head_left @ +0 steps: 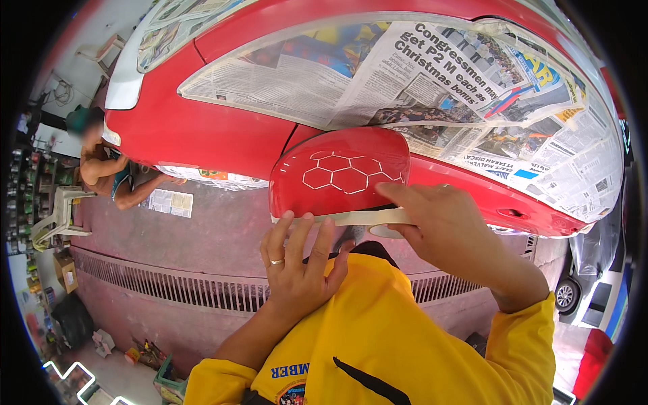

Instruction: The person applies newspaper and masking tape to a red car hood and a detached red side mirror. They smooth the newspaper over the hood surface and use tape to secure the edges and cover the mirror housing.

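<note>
A red side-mirror cover [295, 145] sticks out from the red car body [223, 108]. White hexagon outlines show on its glossy top. Along its near edge runs a strip of pale masking tape [351, 217]. My left hand [297, 263] has its fingers stretched out, the tips pressing the tape's left part against that edge. To the right, my right hand [442, 219] is closed around the roll of masking tape [386, 231], partly hidden under the fingers, and the strip stretches from it toward my left fingertips.
Newspaper [378, 74] masks the car's windows and other panels. At the left, another person [108, 162] crouches by the car, near a white plastic chair [62, 212]. A floor grate [169, 283] crosses the floor below the mirror. Crowded shelves [27, 202] line the left side.
</note>
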The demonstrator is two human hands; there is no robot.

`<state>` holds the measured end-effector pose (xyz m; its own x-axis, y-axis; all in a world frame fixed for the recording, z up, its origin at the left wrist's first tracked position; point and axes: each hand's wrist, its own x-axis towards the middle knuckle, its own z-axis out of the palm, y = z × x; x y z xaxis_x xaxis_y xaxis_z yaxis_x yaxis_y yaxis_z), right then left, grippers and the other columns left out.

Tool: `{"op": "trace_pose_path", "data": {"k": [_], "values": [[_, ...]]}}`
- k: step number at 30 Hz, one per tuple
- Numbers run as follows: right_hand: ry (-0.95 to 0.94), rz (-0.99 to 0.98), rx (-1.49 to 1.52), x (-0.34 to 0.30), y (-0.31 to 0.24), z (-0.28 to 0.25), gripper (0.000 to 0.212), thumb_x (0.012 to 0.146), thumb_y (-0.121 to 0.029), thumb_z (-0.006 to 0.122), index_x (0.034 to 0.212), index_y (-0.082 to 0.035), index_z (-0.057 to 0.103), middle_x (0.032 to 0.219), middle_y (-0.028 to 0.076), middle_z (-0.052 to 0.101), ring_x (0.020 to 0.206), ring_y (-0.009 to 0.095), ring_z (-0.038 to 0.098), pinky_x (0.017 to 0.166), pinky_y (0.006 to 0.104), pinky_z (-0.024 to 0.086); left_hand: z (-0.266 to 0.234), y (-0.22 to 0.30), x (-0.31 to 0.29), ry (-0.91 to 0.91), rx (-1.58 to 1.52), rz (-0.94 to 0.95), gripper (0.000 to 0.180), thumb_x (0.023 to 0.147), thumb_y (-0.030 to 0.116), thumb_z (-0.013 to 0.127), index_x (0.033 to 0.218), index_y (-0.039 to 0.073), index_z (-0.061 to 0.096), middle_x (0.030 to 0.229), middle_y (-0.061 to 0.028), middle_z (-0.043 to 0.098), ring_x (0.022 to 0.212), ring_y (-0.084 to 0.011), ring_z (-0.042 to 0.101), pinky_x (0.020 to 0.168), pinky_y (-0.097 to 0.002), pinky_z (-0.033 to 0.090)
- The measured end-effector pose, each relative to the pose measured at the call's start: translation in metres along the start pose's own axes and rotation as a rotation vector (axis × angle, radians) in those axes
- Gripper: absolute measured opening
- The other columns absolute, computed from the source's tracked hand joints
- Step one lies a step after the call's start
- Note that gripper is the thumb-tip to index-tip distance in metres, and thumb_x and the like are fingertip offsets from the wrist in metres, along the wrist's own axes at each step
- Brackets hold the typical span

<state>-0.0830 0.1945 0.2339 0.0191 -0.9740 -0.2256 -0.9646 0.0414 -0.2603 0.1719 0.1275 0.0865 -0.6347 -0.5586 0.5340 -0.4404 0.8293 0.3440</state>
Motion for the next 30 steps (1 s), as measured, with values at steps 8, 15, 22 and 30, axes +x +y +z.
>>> {"op": "trace_pose_path", "data": {"k": [8, 15, 22, 30], "values": [[0.250, -0.273, 0.519, -0.043, 0.048, 0.025, 0.044, 0.094, -0.020, 0.088, 0.135, -0.010, 0.075, 0.099, 0.012, 0.073, 0.084, 0.032, 0.070, 0.076, 0.0438, 0.055, 0.019, 0.031, -0.002, -0.044, 0.263, -0.083, 0.081, 0.094, 0.040, 0.085, 0.162, 0.007, 0.058, 0.163, -0.0232, 0.052, 0.159, -0.0478, 0.045, 0.126, -0.0650, 0.037], [0.220, -0.454, 0.150, -0.060, 0.128, 0.010, 0.048, 0.091, -0.021, 0.089, 0.138, -0.019, 0.078, 0.078, 0.002, 0.061, 0.065, 0.022, 0.064, 0.058, 0.0421, 0.050, 0.017, 0.046, -0.006, -0.086, 0.345, -0.172, 0.096, 0.089, 0.034, 0.089, 0.170, 0.006, 0.048, 0.169, -0.0252, 0.046, 0.162, -0.0488, 0.043, 0.132, -0.0688, 0.029], [0.218, -0.454, 0.283, -0.041, 0.153, 0.026, 0.038, 0.095, -0.015, 0.084, 0.133, -0.016, 0.081, 0.078, 0.004, 0.063, 0.066, 0.025, 0.066, 0.054, 0.0422, 0.049, 0.014, 0.057, 0.001, -0.095, 0.271, -0.254, 0.094, 0.084, 0.033, 0.089, 0.167, 0.010, 0.053, 0.165, -0.0222, 0.050, 0.162, -0.0471, 0.044, 0.134, -0.0691, 0.027], [0.164, -0.480, 0.453, -0.040, 0.162, 0.032, 0.039, 0.096, -0.013, 0.083, 0.134, -0.014, 0.081, 0.079, 0.005, 0.064, 0.065, 0.026, 0.065, 0.054, 0.0423, 0.049, 0.019, 0.068, 0.002, -0.097, 0.240, -0.295, 0.095, 0.080, 0.033, 0.092, 0.166, 0.016, 0.056, 0.172, -0.0258, 0.043, 0.164, -0.0528, 0.039, 0.132, -0.0722, 0.029]]}}
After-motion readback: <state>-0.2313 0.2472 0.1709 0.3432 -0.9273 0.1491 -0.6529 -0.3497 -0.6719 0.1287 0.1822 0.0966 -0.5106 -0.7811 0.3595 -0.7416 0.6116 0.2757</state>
